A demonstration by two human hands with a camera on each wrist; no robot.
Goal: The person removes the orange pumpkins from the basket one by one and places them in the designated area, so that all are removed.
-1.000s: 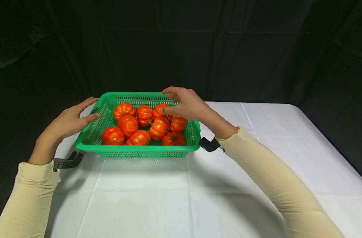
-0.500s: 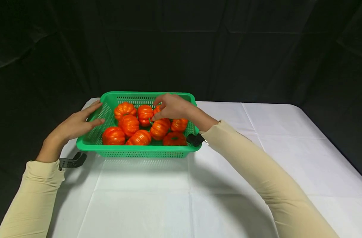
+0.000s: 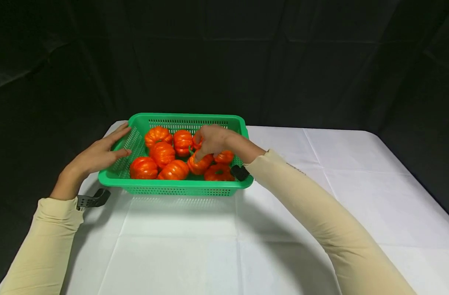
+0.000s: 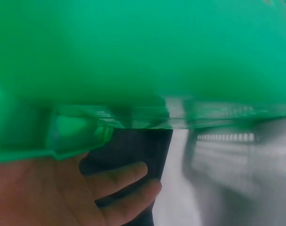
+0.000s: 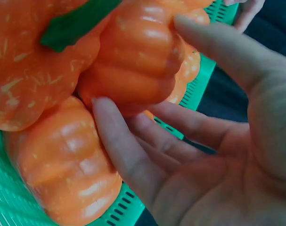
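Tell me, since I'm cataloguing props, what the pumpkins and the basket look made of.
The pumpkins look artificial, probably foam or plastic: glossy orange ribs with painted-looking streaks and a flat green stem piece in the right wrist view. The basket looks like moulded green plastic, smooth and slightly shiny, with rows of perforations in its walls. The right hand grips one pumpkin.

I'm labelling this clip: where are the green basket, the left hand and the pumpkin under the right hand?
green basket [image 3: 180, 189]: head view, front wall.
left hand [image 3: 95, 156]: head view, back of hand.
pumpkin [image 5: 133, 61]: right wrist view, ribbed side.
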